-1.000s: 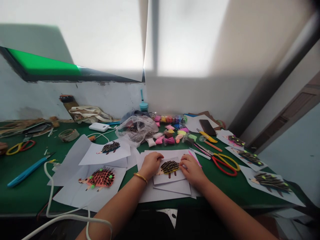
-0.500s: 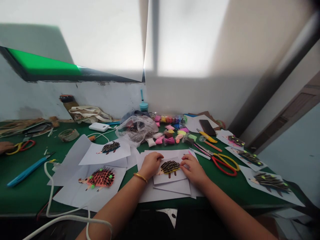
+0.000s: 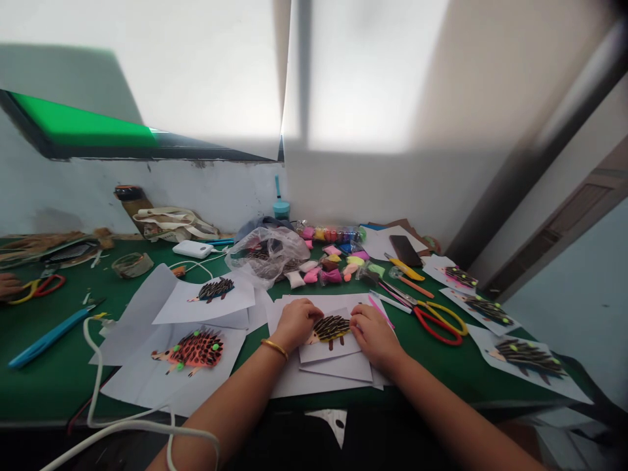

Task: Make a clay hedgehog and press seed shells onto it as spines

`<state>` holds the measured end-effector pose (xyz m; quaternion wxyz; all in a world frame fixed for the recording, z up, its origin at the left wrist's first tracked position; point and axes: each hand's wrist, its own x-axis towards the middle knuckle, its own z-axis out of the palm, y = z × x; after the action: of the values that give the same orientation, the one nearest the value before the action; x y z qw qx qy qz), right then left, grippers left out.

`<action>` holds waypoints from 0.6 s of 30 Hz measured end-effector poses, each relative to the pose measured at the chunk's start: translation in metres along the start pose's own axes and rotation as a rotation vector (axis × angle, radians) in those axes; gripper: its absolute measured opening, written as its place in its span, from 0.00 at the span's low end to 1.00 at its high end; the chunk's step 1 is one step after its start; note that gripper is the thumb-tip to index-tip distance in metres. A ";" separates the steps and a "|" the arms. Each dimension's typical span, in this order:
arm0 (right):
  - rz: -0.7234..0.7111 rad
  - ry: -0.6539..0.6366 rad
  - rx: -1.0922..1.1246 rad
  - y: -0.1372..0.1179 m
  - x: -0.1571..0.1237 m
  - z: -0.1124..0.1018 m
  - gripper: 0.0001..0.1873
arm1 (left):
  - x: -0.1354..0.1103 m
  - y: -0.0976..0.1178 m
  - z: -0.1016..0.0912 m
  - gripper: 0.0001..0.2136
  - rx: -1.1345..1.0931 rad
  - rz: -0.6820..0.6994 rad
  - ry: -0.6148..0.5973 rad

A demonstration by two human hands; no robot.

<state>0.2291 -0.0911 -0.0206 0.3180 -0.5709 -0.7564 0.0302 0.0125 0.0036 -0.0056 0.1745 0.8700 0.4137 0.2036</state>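
A small yellow hedgehog craft with dark spines (image 3: 331, 327) lies on a white card (image 3: 330, 348) on a stack of white paper at the front of the green table (image 3: 49, 379). My left hand (image 3: 293, 322), with a gold bangle at the wrist, has its fingers curled and rests on the card at the hedgehog's left end. My right hand (image 3: 373, 333) has its fingertips pressed together at the hedgehog's right end. What the fingers pinch is too small to make out.
Red-and-yellow scissors (image 3: 437, 320) lie right of my hands. Finished hedgehog cards lie on the left (image 3: 193, 348) and right (image 3: 527, 354). Clay packets (image 3: 333, 265), a plastic bag (image 3: 267, 252), a phone (image 3: 407, 249), a white cable (image 3: 93, 366). Another person's hand (image 3: 7, 285) at far left by scissors.
My right hand has edged slightly left toward the hedgehog's end. The other person's hand has come in at the far left by the scissors.
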 end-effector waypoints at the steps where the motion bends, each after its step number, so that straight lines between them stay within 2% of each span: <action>1: 0.001 0.000 0.005 0.000 0.000 0.000 0.07 | 0.000 0.000 0.000 0.11 0.001 -0.003 -0.002; 6: 0.002 0.015 0.087 0.004 0.000 0.000 0.07 | -0.001 0.002 -0.002 0.10 0.008 -0.015 -0.009; 13: 0.061 0.148 0.188 0.014 -0.002 0.000 0.07 | -0.002 0.002 -0.004 0.12 0.019 -0.036 -0.003; 18: 0.055 0.122 0.197 0.010 -0.003 -0.003 0.06 | -0.002 0.002 -0.004 0.11 0.024 -0.038 -0.008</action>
<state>0.2390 -0.0911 -0.0236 0.4168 -0.5581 -0.7132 0.0782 0.0111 0.0016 -0.0016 0.1696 0.8647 0.4319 0.1921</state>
